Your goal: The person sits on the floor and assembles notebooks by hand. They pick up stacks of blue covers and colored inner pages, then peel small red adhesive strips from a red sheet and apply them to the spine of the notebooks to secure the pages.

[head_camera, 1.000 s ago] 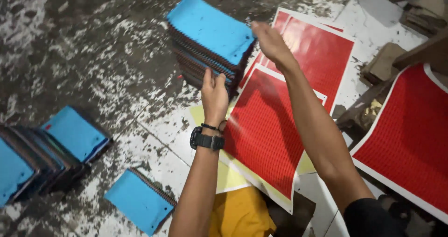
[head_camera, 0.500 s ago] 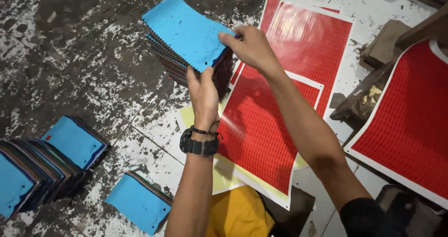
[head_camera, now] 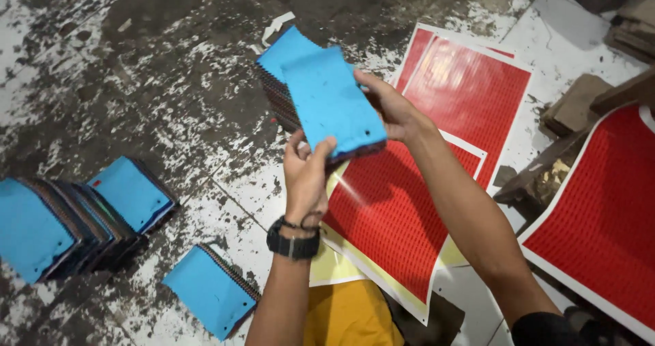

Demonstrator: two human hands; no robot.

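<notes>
The floor (head_camera: 136, 80) was dark, worn concrete, blotched with flaking white paint. Wooden blocks (head_camera: 580, 107) lay at the right. Light was even daylight.

This looks like a small bookbinding or print-finishing workshop, with the work done on the ground. The rough concrete floor (head_camera: 136, 80) is dark and stained, flecked all over with white paint. Batches of blue-covered spiral notebooks (head_camera: 68, 223) lie fanned out in stacks on it, the same kind repeated many times. Large printed red sheets with white borders (head_camera: 409, 203) are spread flat nearby, uncut. Scrap blocks of wood (head_camera: 580, 107) sit at the edge.
</notes>
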